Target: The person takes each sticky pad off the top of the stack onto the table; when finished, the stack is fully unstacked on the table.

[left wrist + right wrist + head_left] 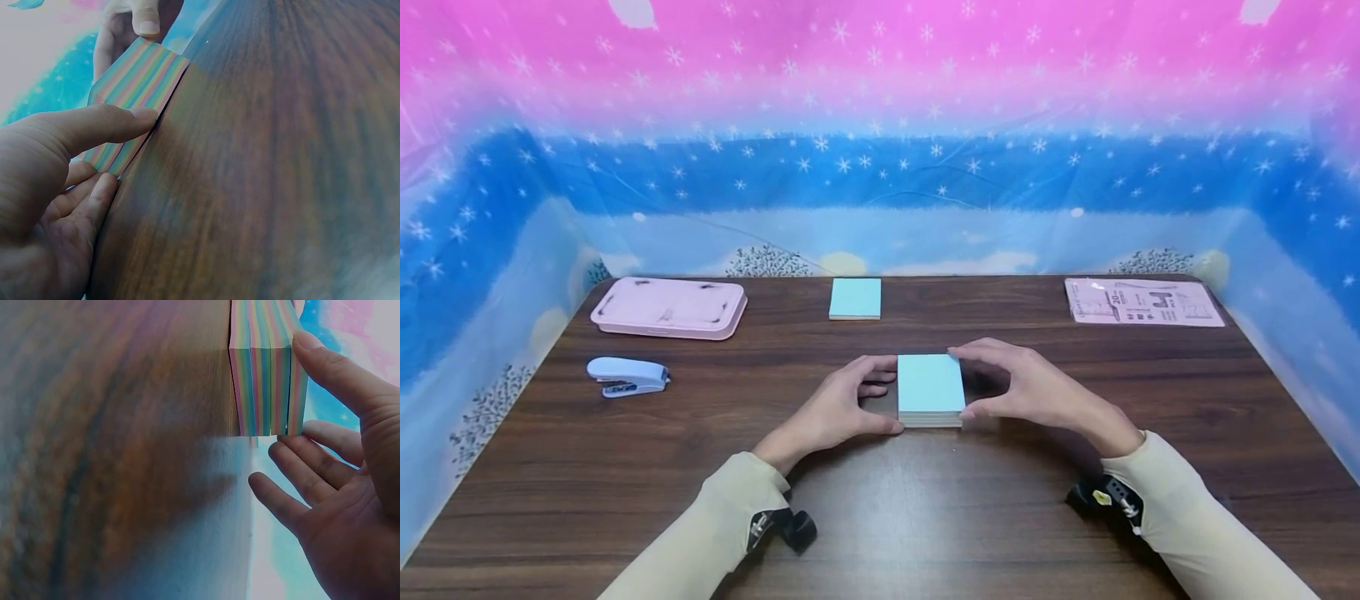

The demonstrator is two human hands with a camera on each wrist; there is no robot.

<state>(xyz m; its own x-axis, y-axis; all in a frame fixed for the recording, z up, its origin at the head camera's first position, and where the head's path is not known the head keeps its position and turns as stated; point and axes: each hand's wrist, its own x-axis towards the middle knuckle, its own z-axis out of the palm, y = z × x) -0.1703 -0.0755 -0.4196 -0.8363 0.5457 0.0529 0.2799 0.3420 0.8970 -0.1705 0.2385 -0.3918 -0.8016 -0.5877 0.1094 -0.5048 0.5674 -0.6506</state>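
A square stack of sticky note pads (931, 383), pale mint on top, stands on the table between both hands. Its sides show rainbow-coloured stripes in the wrist views. My left hand (842, 404) holds the left side, with its thumb (128, 122) on the striped edge and fingers at the far side. On the other side, my right hand (1045, 387) spans the stack, thumb at the near right corner and index finger at the far corner. The right thumb (331, 365) touches the top pad, and a narrow gap shows beneath that pad. The other right fingers are spread behind.
Behind the stack lies another mint sticky note pad (855, 298). A pink case (668, 308) and a light blue stapler (628, 377) are at the left. Back right lies a flat pink printed package (1144, 302). A snowflake-patterned cloth (880, 167) surrounds the wooden table (880, 517).
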